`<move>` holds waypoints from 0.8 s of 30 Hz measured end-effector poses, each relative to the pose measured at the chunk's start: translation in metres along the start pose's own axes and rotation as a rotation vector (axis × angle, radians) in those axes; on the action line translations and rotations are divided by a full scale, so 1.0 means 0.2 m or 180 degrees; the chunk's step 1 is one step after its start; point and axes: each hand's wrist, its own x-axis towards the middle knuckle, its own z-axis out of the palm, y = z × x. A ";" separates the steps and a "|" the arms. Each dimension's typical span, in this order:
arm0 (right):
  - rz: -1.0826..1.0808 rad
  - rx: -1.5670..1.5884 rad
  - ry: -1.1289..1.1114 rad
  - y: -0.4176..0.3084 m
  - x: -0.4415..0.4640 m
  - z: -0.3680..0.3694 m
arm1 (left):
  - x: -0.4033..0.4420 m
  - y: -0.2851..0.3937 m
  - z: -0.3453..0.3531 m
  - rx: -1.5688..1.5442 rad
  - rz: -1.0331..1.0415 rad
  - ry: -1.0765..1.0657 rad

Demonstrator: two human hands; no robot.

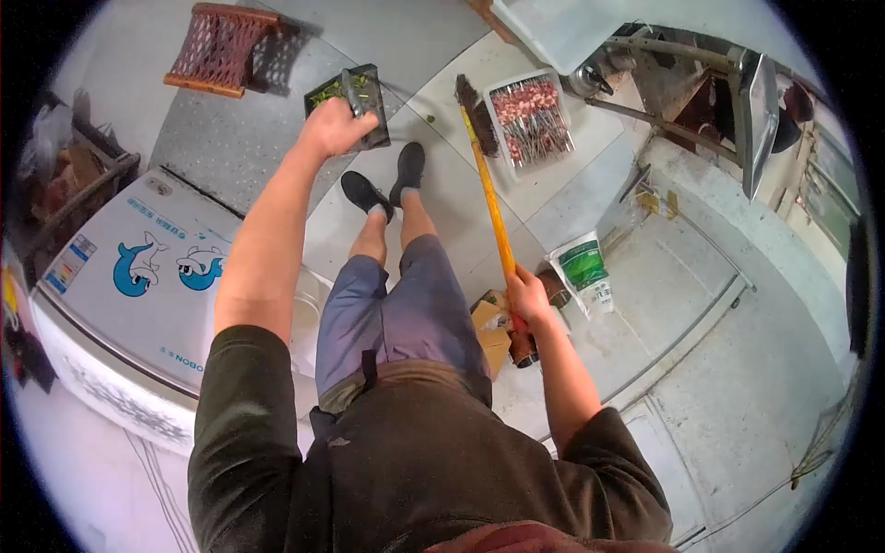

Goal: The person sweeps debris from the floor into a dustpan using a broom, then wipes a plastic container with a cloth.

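Note:
My left hand is closed around the grey handle of a dark dustpan, held out in front of my feet. Green leafy scraps lie in the pan. In my right hand is a broom with a yellow-orange stick, gripped near its top end. The dark bristles point away from me, beside a white tray of skewered meat pieces. Broom and dustpan are apart from each other.
A small woven stool stands at the far left. The white chest freezer with dolphin stickers is on my left. To my right are a green-and-white bag, a cardboard box and a metal-framed rack. Tiled floor surrounds my feet.

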 end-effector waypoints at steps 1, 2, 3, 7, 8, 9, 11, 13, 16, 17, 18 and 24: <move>0.0040 0.0027 -0.0032 0.04 0.07 0.04 | 0.03 -0.02 0.01 -0.0004 0.0036 -0.0003; 0.0063 0.0184 -0.0096 0.09 0.09 0.09 | 0.05 -0.03 0.03 -0.0006 0.0079 0.0005; 0.0075 0.0352 -0.0178 0.13 0.12 0.16 | 0.05 -0.05 0.03 -0.0084 0.0197 0.0077; 0.0181 0.0820 -0.0615 0.11 -0.09 0.13 | 0.07 -0.09 0.08 -0.0177 0.0395 0.0072; 0.0144 0.0878 -0.0777 0.10 -0.11 0.08 | 0.09 -0.09 0.06 -0.0135 0.0379 0.0076; 0.0114 0.0963 -0.0831 0.12 -0.16 0.05 | 0.07 -0.07 0.05 -0.0183 0.0184 0.0006; 0.0166 0.0951 -0.0789 0.09 -0.23 0.00 | 0.09 -0.09 0.05 -0.0068 0.0238 0.0068; 0.0203 0.0703 -0.0526 0.02 -0.25 -0.06 | 0.08 -0.08 0.06 -0.0227 0.0325 0.0122; -0.0086 0.0572 -0.0699 0.01 0.00 -0.10 | 0.08 -0.05 0.05 -0.0084 0.0372 0.0141; -0.0001 0.0635 -0.0715 0.01 0.05 -0.06 | 0.07 -0.06 0.06 -0.0122 0.0390 0.0129; 0.0062 0.0697 -0.0733 -0.02 0.10 0.03 | 0.08 -0.07 0.06 -0.0156 0.0421 0.0136; 0.0123 0.1319 -0.1295 -0.03 0.05 0.23 | 0.05 -0.07 0.02 -0.0135 0.0290 0.0157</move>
